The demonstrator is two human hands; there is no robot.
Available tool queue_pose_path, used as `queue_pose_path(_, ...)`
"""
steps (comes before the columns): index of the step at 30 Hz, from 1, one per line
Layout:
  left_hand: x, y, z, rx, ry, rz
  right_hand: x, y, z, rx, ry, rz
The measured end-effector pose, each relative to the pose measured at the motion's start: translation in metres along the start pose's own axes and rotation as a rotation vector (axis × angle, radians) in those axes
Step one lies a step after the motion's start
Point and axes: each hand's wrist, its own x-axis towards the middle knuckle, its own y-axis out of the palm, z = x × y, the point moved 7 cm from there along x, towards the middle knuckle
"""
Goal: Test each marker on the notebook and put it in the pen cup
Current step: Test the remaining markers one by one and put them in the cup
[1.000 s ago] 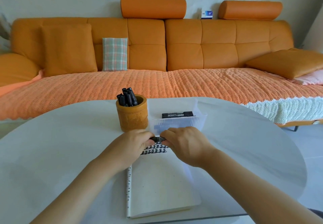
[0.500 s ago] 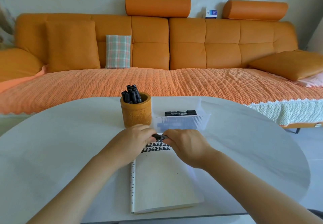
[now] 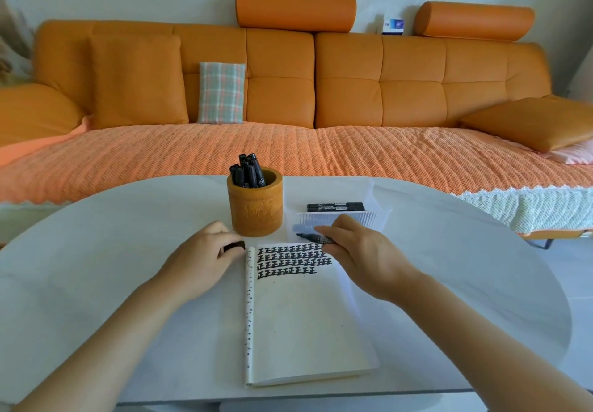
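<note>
Two hands that met on one marker half a second ago are now apart, so I judge that the cap has come off. My left hand (image 3: 205, 252) pinches the small black cap (image 3: 234, 246) between thumb and curled fingers. My right hand (image 3: 359, 252) grips the marker (image 3: 313, 237) by its barrel, with the bare tip pointing toward the left hand. This means the marker is ready for its test stroke, but the stroke is not yet made. The tip is off the page, just past the top edge of the notebook (image 3: 305, 315), which lies between the two hands and nearer to me. Four rows of a repeated black sign fill the top of the page beside the right fingers; I cannot read them as a word. Just beyond the left hand stands the pen cup (image 3: 255, 212), with the finished markers (image 3: 248, 172) upright inside it. Behind the right hand a clear tray (image 3: 340, 219) holds two waiting markers (image 3: 335, 207). Their barrels carry white print, too small to read.
</note>
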Motion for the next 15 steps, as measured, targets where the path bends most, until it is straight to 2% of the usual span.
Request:
queue_pose_path(6, -0.006, 0.009, 0.005, 0.179, -0.019, -0.030, 0.004, -0.012, 0.002, 0.419, 0.145, -0.063)
queue_pose_path(12, -0.005, 0.018, 0.002, 0.084, 0.016, -0.025, 0.003, -0.002, -0.007, 0.797, 0.310, 0.025)
queue_pose_path(15, -0.005, 0.022, -0.009, -0.030, 0.051, 0.006, 0.003, -0.005, -0.007, 0.827, 0.265, 0.093)
